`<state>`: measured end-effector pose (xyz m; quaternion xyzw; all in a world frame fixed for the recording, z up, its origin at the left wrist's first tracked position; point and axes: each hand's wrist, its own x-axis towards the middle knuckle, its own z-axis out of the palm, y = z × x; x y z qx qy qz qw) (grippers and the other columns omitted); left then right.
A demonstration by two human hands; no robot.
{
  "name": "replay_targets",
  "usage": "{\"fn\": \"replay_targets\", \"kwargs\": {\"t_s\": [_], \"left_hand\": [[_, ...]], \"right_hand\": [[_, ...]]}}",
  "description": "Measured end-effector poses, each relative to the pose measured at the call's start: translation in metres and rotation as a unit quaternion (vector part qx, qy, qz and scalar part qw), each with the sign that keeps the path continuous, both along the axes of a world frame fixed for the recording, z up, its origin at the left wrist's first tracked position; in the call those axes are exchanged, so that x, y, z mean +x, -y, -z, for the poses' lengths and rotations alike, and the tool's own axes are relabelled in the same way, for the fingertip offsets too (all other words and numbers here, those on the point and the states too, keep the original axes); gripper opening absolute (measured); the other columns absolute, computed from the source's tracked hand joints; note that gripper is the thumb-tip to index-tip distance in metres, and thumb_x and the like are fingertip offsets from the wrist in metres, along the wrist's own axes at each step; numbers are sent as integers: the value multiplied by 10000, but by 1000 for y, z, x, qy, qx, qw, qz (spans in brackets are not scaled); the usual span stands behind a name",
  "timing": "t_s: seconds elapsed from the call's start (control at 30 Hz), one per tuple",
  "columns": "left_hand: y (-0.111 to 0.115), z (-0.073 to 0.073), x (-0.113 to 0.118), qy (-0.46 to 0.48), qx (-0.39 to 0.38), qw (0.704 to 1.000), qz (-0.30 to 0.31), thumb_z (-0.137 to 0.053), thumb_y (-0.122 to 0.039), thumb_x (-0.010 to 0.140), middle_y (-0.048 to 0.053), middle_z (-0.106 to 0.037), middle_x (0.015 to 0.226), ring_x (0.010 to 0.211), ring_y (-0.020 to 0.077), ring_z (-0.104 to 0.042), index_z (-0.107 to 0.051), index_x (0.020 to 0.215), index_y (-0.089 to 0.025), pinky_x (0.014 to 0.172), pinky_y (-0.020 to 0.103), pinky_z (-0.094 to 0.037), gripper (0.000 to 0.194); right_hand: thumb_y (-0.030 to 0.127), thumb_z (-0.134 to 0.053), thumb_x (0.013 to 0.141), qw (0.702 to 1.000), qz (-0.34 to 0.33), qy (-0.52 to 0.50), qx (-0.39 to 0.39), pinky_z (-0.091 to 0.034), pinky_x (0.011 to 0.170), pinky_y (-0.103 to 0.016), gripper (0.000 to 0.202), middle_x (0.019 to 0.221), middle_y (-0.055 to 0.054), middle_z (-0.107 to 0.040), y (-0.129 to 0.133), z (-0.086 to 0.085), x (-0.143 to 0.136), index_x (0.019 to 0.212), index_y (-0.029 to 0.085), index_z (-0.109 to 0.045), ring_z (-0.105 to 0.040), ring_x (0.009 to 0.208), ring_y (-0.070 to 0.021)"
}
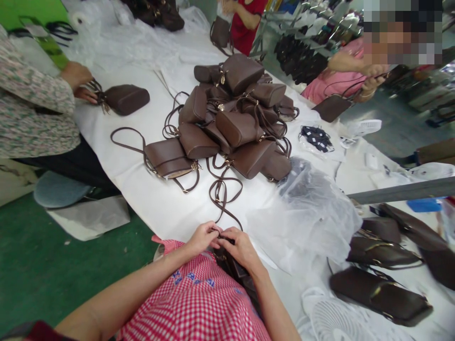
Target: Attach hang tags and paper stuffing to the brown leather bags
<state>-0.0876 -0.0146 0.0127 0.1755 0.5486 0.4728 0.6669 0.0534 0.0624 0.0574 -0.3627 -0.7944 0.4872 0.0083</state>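
Note:
Close to my body, at the table's near edge, my left hand (206,237) and my right hand (236,244) meet with fingers pinched together on a brown handbag (241,274). Most of that bag is hidden behind my right forearm and hand. A thin brown strap (227,215) runs from my fingers up toward the pile. Just beyond lies a heap of similar brown handbags (234,128) with gold-coloured fittings and looped straps. One bag (167,158) at the heap's near left shows a pale inside edge.
Clear plastic bags (305,213) lie right of the heap on the white table (138,199). At left, a co-worker's hand (76,78) grips another bag. A person in pink (350,71) handles one at right. More dark bags (380,293) and a white fan (334,317) are lower right.

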Motion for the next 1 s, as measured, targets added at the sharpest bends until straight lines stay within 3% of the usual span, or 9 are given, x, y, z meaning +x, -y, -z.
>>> {"fn": "replay_targets", "kwargs": {"t_s": [0.17,0.3,0.43,0.63,0.73,1.0], "left_hand": [[-3,2,4,21,-9,1000,4,-626,-232,726,-30,-619,700,567,115,-650,-516,815,-161,576,254,-550,159],[-1,7,6,34,33,999,10,-662,-158,642,-64,-589,651,564,103,-625,-501,816,-167,602,242,-510,237],[-4,11,10,14,60,998,16,-689,-118,576,-60,-576,624,585,96,-583,-541,783,-150,596,216,-447,256],[-17,-1,10,27,27,999,25,-663,-194,589,-31,-598,693,582,113,-584,-580,760,-141,619,262,-474,197],[-21,-8,9,-22,5,999,27,-626,-229,616,-26,-591,641,556,126,-583,-584,693,-141,586,268,-479,124],[-22,-1,14,-63,0,998,22,-579,-212,605,-37,-575,530,519,135,-587,-555,621,-160,549,252,-467,60]], "right_hand": [[183,-577,811,997,77,-17,-19,-445,797,-277,164,859,-35,-665,3,13,3,757,211,-729,-608,838,-161],[273,-589,765,987,145,-4,-74,-459,711,-270,152,724,-14,-668,2,18,7,685,189,-688,-608,721,-164],[358,-598,725,980,188,1,-63,-445,656,-269,210,655,-13,-655,1,17,10,636,182,-668,-587,655,-168],[334,-609,728,982,186,16,-1,-424,638,-266,204,627,-8,-628,0,12,10,586,191,-644,-566,631,-162],[291,-612,744,986,162,24,26,-422,647,-263,185,642,-11,-629,1,12,9,593,190,-650,-572,647,-160],[292,-601,754,987,159,23,9,-425,656,-265,179,661,-17,-639,1,12,11,623,192,-669,-584,666,-168]]}}
